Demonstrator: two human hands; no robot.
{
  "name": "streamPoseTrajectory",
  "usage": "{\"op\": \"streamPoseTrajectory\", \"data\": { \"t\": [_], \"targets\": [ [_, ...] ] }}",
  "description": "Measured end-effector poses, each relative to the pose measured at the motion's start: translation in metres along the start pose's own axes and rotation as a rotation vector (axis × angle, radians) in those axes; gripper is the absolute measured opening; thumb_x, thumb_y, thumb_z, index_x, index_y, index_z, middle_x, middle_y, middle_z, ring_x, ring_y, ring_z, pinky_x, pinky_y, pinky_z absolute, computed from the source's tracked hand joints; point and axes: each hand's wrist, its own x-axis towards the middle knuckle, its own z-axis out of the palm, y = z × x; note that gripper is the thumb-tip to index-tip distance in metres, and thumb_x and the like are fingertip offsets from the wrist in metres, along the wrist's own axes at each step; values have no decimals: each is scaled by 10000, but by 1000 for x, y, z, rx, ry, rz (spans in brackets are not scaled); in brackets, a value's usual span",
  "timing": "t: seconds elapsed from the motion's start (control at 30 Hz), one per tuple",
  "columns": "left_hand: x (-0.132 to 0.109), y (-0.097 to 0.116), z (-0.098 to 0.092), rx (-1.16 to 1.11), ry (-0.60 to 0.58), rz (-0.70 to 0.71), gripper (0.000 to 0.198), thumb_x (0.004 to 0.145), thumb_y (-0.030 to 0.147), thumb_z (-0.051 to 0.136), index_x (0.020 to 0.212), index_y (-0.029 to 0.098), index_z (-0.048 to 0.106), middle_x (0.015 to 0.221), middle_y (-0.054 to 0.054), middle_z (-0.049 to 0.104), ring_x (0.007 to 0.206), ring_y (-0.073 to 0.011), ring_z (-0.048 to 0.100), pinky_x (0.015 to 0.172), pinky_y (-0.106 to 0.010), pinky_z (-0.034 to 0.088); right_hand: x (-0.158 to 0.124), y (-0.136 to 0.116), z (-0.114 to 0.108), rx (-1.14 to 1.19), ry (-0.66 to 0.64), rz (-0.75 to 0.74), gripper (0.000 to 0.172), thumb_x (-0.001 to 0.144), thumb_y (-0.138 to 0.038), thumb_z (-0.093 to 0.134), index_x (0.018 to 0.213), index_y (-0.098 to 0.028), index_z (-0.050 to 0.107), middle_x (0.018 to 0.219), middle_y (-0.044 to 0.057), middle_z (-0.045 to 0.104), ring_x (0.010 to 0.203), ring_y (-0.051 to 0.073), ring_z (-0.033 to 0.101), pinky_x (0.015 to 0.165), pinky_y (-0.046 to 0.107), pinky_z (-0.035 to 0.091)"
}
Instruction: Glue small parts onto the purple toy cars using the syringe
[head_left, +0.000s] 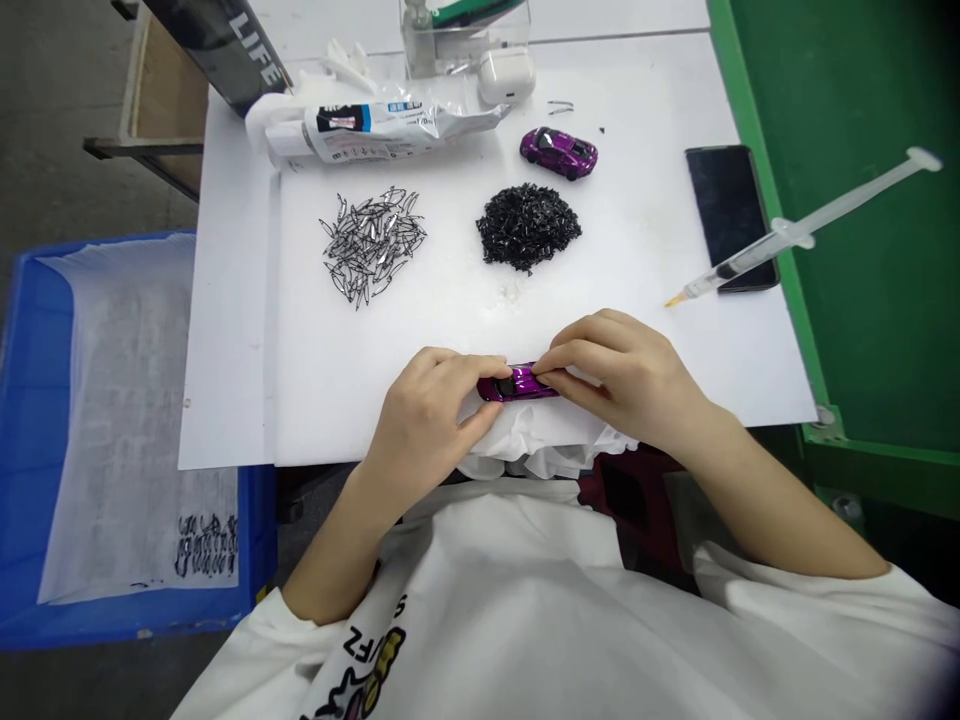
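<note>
A purple toy car (517, 383) lies near the front edge of the white board, between my two hands. My left hand (439, 410) grips its left end with fingers and thumb. At its right end, my right hand (622, 370) pinches the car's upper side; whether a small part sits between those fingertips is hidden. Beyond the hands are a pile of clear, black-edged pieces (371, 245) on the left and a heap of small black pieces (529, 228) on the right. A second purple car (559, 153) stands behind the black heap.
A syringe (776, 238) lies across a black phone (727, 205) at the right. Along the back are a white tube (382, 130), a white case (507, 75), a clear box (465, 45) and a dark cylinder (225, 50). A blue crate (22, 450) is at the left.
</note>
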Motion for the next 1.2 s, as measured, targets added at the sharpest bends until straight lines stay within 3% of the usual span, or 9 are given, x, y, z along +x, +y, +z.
{"op": "streamPoseTrajectory", "data": {
  "t": [0.1, 0.27, 0.5, 0.77, 1.2],
  "targets": [
    [1, 0, -2, 2, -7, -8, 238, 792, 141, 611, 1012, 228, 580, 1021, 39, 682, 884, -151, 553, 809, -277, 475, 4, 1, -4, -91, 14, -65, 134, 859, -215, 508, 806, -183, 626, 767, 60, 661, 697, 165, 571, 613, 312, 496],
    [7, 1, -6, -27, -29, -68, 207, 835, 201, 577, 1040, 227, 566, 1025, 36, 671, 914, -143, 574, 809, -269, 479, 11, -2, -12, 30, 96, 57, 82, 855, -206, 518, 844, -192, 598, 821, 60, 666, 744, 158, 605, 648, 302, 508],
    [14, 1, -5, -87, 6, -143, 166, 849, 203, 560, 1012, 214, 582, 970, 31, 676, 927, -137, 599, 775, -269, 477, 11, -1, 1, 71, 107, 92, 54, 841, -180, 544, 840, -171, 597, 822, 42, 667, 692, 113, 612, 537, 230, 495],
    [17, 7, -1, -130, 241, -43, 155, 780, 134, 636, 904, 224, 611, 871, 50, 673, 746, -108, 582, 672, -233, 479, 7, 0, 3, 181, 113, 128, 59, 836, -163, 547, 840, -190, 599, 799, 17, 651, 693, 95, 618, 569, 214, 522],
    [18, 12, 4, -117, 284, -45, 159, 756, 85, 648, 817, 225, 603, 785, 71, 660, 725, -94, 577, 640, -224, 470, 6, 0, 3, 224, 143, 126, 66, 838, -160, 543, 841, -164, 609, 800, 32, 664, 684, 90, 613, 563, 200, 520]
  ]
}}
